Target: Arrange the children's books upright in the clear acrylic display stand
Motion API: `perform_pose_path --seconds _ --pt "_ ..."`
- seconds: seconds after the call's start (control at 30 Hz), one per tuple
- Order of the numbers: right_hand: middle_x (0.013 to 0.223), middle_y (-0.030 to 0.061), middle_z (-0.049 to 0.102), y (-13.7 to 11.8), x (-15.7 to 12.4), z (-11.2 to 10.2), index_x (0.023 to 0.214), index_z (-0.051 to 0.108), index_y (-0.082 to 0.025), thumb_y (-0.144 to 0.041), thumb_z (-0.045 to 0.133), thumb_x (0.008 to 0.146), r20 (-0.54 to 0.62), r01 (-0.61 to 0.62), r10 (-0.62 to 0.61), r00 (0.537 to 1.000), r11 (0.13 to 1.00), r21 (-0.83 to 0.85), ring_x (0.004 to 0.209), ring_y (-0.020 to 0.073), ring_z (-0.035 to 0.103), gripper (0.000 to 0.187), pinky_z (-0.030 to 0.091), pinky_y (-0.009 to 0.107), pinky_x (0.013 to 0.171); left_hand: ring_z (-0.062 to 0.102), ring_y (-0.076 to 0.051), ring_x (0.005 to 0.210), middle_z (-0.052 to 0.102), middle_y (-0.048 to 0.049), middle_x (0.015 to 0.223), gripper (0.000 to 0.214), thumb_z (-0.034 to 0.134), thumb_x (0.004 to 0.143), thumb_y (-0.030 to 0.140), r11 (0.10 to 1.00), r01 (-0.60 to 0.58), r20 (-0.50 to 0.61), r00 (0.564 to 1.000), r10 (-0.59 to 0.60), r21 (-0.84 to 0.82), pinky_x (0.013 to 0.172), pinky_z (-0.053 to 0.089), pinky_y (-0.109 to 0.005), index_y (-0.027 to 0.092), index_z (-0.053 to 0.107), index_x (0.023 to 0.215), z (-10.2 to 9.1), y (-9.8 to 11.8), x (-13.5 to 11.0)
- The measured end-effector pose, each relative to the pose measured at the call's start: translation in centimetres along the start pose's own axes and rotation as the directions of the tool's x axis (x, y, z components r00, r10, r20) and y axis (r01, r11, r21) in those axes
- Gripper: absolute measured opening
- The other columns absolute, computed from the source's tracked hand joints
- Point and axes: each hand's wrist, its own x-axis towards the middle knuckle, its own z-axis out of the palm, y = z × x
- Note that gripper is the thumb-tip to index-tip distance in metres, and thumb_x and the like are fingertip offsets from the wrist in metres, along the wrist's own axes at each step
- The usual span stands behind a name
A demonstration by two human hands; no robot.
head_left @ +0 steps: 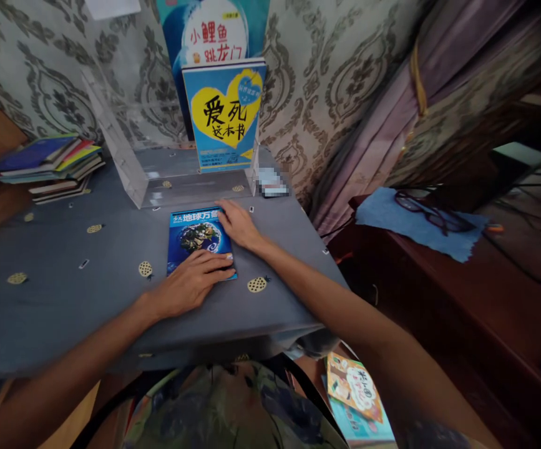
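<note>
A blue book with a picture of the globe on its cover [195,236] lies closed on the cloth-covered table. Across its lower part rests my left hand [199,277], laid flat with fingers stretched to the right. My right hand [238,223] is at the book's upper right corner, fingers bent around that edge; their tips are partly hidden. Just behind the book stands a clear acrylic book stand [134,181]. It bears a blue book with a yellow heart [226,140] and a taller teal book [170,31] behind it.
A stack of books [55,162] lies at the table's left back. To the right, glasses [432,212] rest on a light-blue cloth [377,215] over dark-red furniture [420,280]. More books [357,390] are low at right, below the table edge. A purple curtain [387,118] hangs behind.
</note>
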Motion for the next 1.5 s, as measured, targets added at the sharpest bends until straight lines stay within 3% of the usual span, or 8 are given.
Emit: perform_pose_path --seconds 0.2,0.37,0.67,0.8,0.97,1.1,1.33,1.5 --pt "0.15 0.0111 0.05 -3.3 -5.2 0.3 0.141 0.049 -0.018 -0.023 0.028 0.105 0.138 0.116 -0.116 0.984 0.993 0.011 0.144 0.0199 0.04 0.043 0.033 0.045 0.12 0.056 -0.025 0.123 0.065 -0.01 0.127 0.047 0.04 0.093 0.007 0.98 -0.034 0.073 0.997 0.021 0.195 0.107 0.044 -0.043 0.02 0.056 0.135 0.2 1.2 -0.3" --pt "0.154 0.0142 0.045 -4.0 -6.4 0.1 0.143 0.048 -0.016 -0.025 0.034 0.104 0.183 0.11 -0.098 0.978 0.992 -0.06 0.145 0.0232 0.039 0.042 0.032 0.048 0.121 0.053 -0.024 0.13 0.06 -0.012 0.14 0.052 0.038 0.091 0.005 0.953 -0.082 0.078 0.995 0.062 0.291 0.113 0.039 -0.041 0.013 0.049 0.141 0.2 1.4 -2.0" --pt "0.153 0.0138 0.046 -4.8 -6.2 -0.2 0.143 0.048 -0.018 -0.025 0.039 0.103 0.227 0.133 -0.098 0.969 0.981 -0.144 0.144 0.0246 0.04 0.042 0.032 0.051 0.12 0.057 -0.021 0.129 0.064 -0.0098 0.136 0.058 0.036 0.089 -0.003 0.949 0.052 -0.094 0.995 -0.023 0.312 0.107 0.049 -0.038 0.015 0.05 0.142 -2.0 -0.4 -9.8" --pt "0.152 0.013 0.047 -4.7 -6.3 -0.2 0.142 0.05 -0.019 -0.026 0.038 0.103 0.229 0.135 -0.097 0.969 0.978 -0.158 0.145 0.0246 0.04 0.041 0.032 0.052 0.12 0.061 -0.018 0.123 0.065 -0.0075 0.134 0.055 0.036 0.091 -0.001 0.965 0.102 -0.186 0.981 -0.058 0.24 0.106 0.052 -0.038 0.02 0.054 0.139 -2.1 -1.4 -11.1" --pt "0.15 0.0132 0.05 -4.6 -6.2 0.0 0.14 0.053 -0.018 -0.025 0.039 0.103 0.232 0.145 -0.104 0.967 0.975 -0.17 0.147 0.0246 0.037 0.04 0.033 0.051 0.119 0.064 -0.02 0.118 0.068 -0.0075 0.129 0.045 0.038 0.097 0.008 0.98 0.166 -0.26 0.956 -0.134 0.105 0.105 0.053 -0.043 0.023 0.063 0.131 -1.5 -3.2 -10.1" --pt "0.151 0.0118 0.05 -4.4 -6.2 0.1 0.14 0.053 -0.021 -0.027 0.038 0.104 0.22 0.159 -0.12 0.968 0.972 -0.173 0.146 0.024 0.038 0.04 0.034 0.05 0.119 0.065 -0.022 0.118 0.067 -0.0081 0.131 0.043 0.037 0.097 0.016 0.967 0.256 -0.256 0.934 -0.251 -0.016 0.105 0.052 -0.043 0.022 0.067 0.127 -1.6 -6.3 -8.3" --pt "0.151 0.0126 0.05 -4.6 -6.3 -0.2 0.141 0.053 -0.021 -0.025 0.04 0.103 0.244 0.167 -0.116 0.963 0.966 -0.2 0.146 0.0246 0.038 0.04 0.033 0.051 0.118 0.062 -0.025 0.123 0.066 -0.0096 0.135 0.044 0.036 0.095 0.022 0.928 0.373 -0.211 0.907 -0.363 0.008 0.11 0.046 -0.045 0.016 0.067 0.126 -2.1 -12.4 -4.2" --pt "0.141 0.0164 0.058 -6.4 -5.0 -0.3 0.131 0.06 -0.018 -0.022 0.045 0.101 0.268 0.18 -0.099 0.958 0.938 -0.297 0.14 0.0293 0.045 0.034 0.031 0.06 0.115 0.059 -0.027 0.127 0.064 -0.0106 0.136 0.041 0.043 0.097 0.036 0.906 0.423 -0.257 0.876 -0.408 0.002 0.113 0.042 -0.046 0.018 0.066 0.127 -1.4 -14.5 -2.4"
